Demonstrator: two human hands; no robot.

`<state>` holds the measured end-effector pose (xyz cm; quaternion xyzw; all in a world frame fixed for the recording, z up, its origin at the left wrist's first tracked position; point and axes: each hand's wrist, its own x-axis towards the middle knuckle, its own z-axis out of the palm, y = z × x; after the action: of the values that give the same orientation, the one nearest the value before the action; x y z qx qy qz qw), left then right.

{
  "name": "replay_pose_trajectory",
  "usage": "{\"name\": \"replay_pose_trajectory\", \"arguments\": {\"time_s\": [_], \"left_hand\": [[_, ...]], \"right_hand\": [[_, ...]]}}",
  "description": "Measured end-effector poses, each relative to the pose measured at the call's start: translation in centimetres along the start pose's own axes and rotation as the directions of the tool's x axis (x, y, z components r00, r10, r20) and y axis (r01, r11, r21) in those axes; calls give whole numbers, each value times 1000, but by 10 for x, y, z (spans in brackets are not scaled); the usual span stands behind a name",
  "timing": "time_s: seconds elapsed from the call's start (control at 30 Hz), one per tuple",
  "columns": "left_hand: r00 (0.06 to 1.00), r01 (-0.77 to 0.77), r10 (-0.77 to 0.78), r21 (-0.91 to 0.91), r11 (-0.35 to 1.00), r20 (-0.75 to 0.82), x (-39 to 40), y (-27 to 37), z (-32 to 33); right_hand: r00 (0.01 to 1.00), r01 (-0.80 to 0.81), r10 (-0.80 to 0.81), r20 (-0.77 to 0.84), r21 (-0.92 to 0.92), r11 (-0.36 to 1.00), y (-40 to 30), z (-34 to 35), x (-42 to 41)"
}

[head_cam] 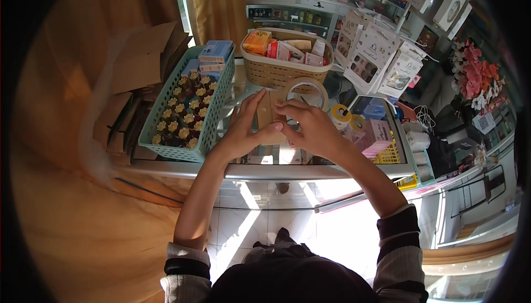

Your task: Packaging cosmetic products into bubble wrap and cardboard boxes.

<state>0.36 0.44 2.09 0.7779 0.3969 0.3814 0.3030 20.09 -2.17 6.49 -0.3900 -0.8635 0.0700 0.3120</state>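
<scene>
A small flat piece of brown cardboard (264,112) lies between my hands, over the glass top of a display counter (274,172). My left hand (242,133) holds its left side, fingers stretched along the edge and thumb reaching across the front. From the right, my right hand (313,124) has its bent fingertips on the cardboard, and they partly cover it. The two thumbs nearly meet. Just behind my right hand, a large roll of tape (321,91) leans at the woven basket. A dark pointed thing shows inside its ring, too hidden to name.
A green plastic basket (213,120) of gold-capped bottles and boxes stands left, beside folded cardboard (139,60). Behind is a beige basket (286,75) of packaged goods. To the right are yellow-labelled rolls (339,114), a pink box (378,135) and a rack of hanging packs (369,60).
</scene>
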Motion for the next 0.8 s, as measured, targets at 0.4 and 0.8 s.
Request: {"name": "replay_pose_trajectory", "arguments": {"time_s": [0.4, 0.8], "left_hand": [[999, -16, 15, 41, 999, 39, 5, 3, -1], [998, 27, -34, 132, 991, 57, 8, 6, 0]], "right_hand": [[988, 123, -107, -112, 151, 981, 22, 13, -9], [977, 177, -150, -149, 192, 965, 24, 18, -11]]}}
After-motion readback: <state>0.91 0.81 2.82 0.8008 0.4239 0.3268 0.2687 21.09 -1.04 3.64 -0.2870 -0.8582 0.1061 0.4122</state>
